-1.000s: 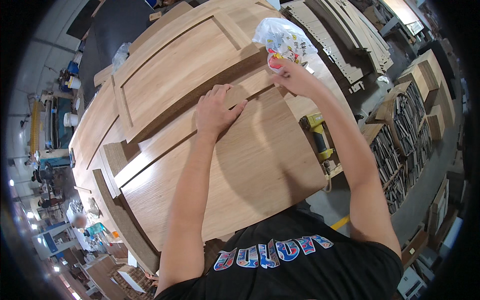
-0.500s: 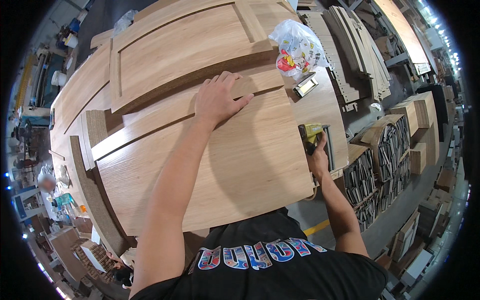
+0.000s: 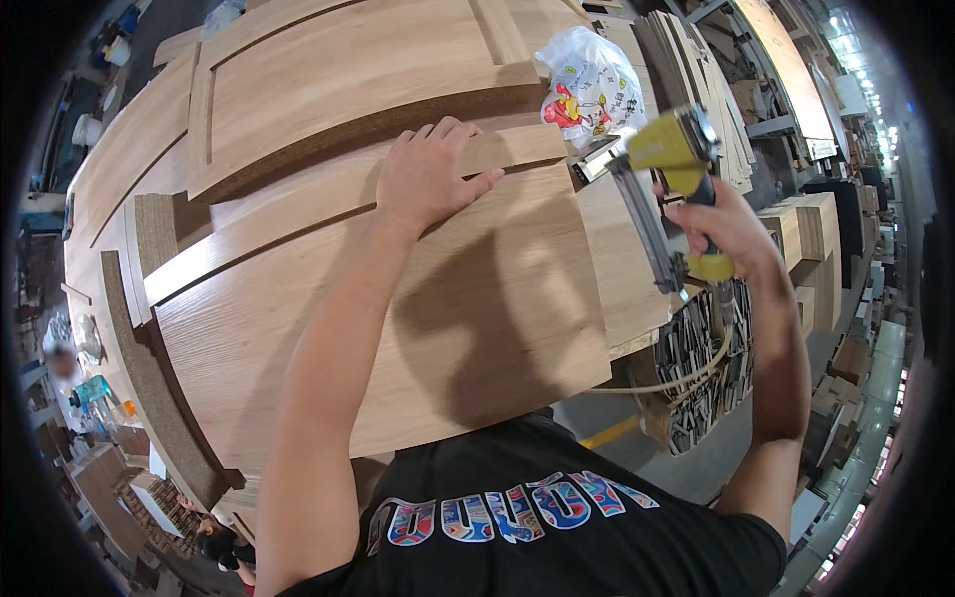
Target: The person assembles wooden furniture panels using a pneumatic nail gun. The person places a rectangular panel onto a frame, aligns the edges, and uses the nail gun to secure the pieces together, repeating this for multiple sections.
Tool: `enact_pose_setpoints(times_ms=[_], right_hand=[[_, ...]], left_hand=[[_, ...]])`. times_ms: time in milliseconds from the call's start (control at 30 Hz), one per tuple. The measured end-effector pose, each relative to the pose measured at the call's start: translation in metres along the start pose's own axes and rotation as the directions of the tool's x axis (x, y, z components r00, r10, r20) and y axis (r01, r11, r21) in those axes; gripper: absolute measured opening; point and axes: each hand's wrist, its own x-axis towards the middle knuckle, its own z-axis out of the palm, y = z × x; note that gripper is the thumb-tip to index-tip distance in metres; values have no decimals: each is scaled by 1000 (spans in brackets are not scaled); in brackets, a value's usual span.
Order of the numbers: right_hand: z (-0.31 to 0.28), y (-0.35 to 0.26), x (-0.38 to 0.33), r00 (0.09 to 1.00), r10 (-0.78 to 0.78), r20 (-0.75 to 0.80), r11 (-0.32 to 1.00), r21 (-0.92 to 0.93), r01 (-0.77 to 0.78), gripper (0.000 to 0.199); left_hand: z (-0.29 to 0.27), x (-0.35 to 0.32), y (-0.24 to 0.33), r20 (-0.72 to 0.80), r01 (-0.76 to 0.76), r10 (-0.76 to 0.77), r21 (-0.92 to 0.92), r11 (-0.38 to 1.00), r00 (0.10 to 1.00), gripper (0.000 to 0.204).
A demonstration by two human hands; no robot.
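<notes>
My left hand (image 3: pixel 430 177) lies across a long wooden strip (image 3: pixel 527 149), fingers bent over its far side and thumb along its near edge. That strip rests along the far part of a wide wood-grain panel (image 3: pixel 497 328) in front of me. To the right, my right hand (image 3: pixel 721 219) is wrapped round the handle of a yellow-green nail gun (image 3: pixel 667 149), raised beside the panel with its long grey magazine towards the panel. A pale air hose (image 3: pixel 686 383) hangs from the gun's lower end. The left fingertips are hidden behind the strip.
Beyond the strip lies a framed wooden door panel (image 3: pixel 348 70). A printed plastic bag (image 3: pixel 594 85) and a small metal-edged box (image 3: pixel 597 159) sit at its right. Scrap strips fill a rack (image 3: pixel 696 408) at the lower right. Particleboard edging (image 3: pixel 164 388) runs along the left.
My right hand has lifted the nail gun from beside the panel's right edge, up and outward. The left hand keeps its place on the strip. The view has shifted slightly.
</notes>
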Motion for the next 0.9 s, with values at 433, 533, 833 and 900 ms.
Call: enact_pose_setpoints(times_ms=[433, 533, 833, 900], right_hand=[[57, -72, 43, 991, 3, 132, 997, -82, 8, 33], [58, -72, 44, 991, -6, 136, 999, -37, 11, 31], [56, -70, 48, 989, 21, 143, 998, -70, -11, 32], [57, -74, 47, 990, 18, 139, 995, -104, -3, 32]], left_hand=[[4, -1, -4, -100, -51, 42, -96, 994, 994, 49], [8, -2, -7, -127, -59, 47, -93, 994, 991, 49], [9, -1, -2, -109, -29, 20, -83, 996, 994, 53], [6, -1, -2, -104, -24, 15, -88, 996, 994, 54]])
